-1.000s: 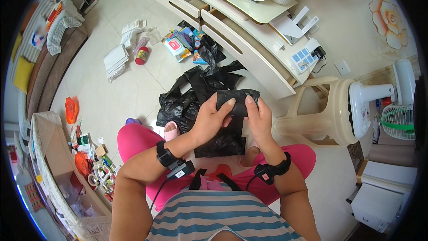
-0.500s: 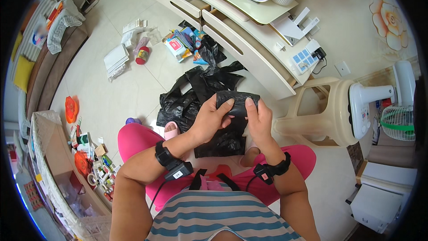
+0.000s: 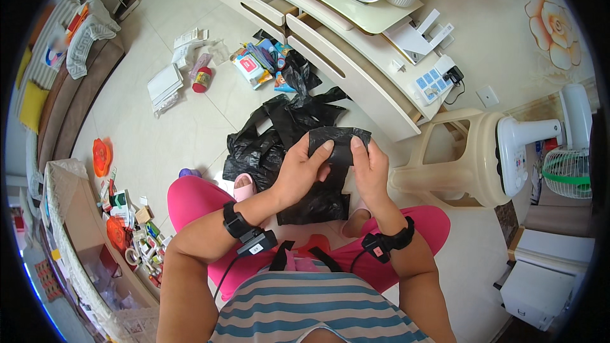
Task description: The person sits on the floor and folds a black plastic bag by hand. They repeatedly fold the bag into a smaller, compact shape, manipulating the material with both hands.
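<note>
A folded black plastic bag is stretched between my two hands above the floor, its far edge raised. My left hand pinches its left side, thumb on top. On the right side, my right hand grips it the same way, thumb pressed on the plastic and fingers underneath, mostly hidden. Below and beyond my hands, more black plastic bags lie crumpled and spread on the tiles. One flattened black piece lies between my feet.
Past the bags are a wipes pack, a red-lidded jar and white packets. Open drawers jut out at the far right. A beige stool stands right; a low box and small clutter sit left.
The folded bag's far edge has lifted slightly and its surface looks flatter between my hands. My left fingers have curled a little under it. Everything else stays put.
</note>
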The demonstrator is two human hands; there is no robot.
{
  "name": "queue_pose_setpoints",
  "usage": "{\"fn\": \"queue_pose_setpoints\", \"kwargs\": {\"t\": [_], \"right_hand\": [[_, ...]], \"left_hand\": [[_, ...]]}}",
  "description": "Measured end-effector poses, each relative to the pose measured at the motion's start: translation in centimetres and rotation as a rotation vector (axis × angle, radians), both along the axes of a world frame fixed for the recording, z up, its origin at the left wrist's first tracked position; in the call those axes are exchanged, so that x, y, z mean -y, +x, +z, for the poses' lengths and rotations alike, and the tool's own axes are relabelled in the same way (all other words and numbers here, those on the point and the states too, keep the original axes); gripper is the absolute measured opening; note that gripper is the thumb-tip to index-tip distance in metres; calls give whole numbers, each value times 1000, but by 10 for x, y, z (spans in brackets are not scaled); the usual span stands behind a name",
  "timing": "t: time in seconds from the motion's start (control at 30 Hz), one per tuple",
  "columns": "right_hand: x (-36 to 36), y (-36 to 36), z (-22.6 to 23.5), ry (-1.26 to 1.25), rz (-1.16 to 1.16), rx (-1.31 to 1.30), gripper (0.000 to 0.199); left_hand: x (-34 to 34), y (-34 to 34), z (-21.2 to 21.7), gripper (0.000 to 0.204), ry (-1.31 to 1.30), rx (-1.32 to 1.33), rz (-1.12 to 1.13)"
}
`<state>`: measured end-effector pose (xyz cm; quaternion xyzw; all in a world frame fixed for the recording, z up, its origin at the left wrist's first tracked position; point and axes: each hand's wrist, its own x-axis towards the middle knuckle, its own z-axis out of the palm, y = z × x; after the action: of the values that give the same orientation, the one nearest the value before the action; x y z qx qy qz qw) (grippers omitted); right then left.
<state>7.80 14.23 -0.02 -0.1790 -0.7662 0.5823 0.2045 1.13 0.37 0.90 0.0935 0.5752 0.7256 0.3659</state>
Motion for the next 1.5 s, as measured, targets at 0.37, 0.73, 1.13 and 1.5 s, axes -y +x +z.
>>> {"fn": "queue_pose_setpoints", "kwargs": {"t": [0.37, 0.73, 1.13, 1.5], "right_hand": [[-3, 1, -2, 387, 3, -108, 23], [7, -1, -9, -70, 47, -75, 25], [3, 2, -9, -58, -21, 25, 28], [2, 2, -3, 250, -5, -102, 24]], "left_hand": [[2, -10, 7, 19, 121, 406, -11], [0, -6, -8, 17, 69, 141, 103], [-2, -3, 0, 18, 62, 103, 28], [5, -12, -1, 21, 77, 356, -73]]}}
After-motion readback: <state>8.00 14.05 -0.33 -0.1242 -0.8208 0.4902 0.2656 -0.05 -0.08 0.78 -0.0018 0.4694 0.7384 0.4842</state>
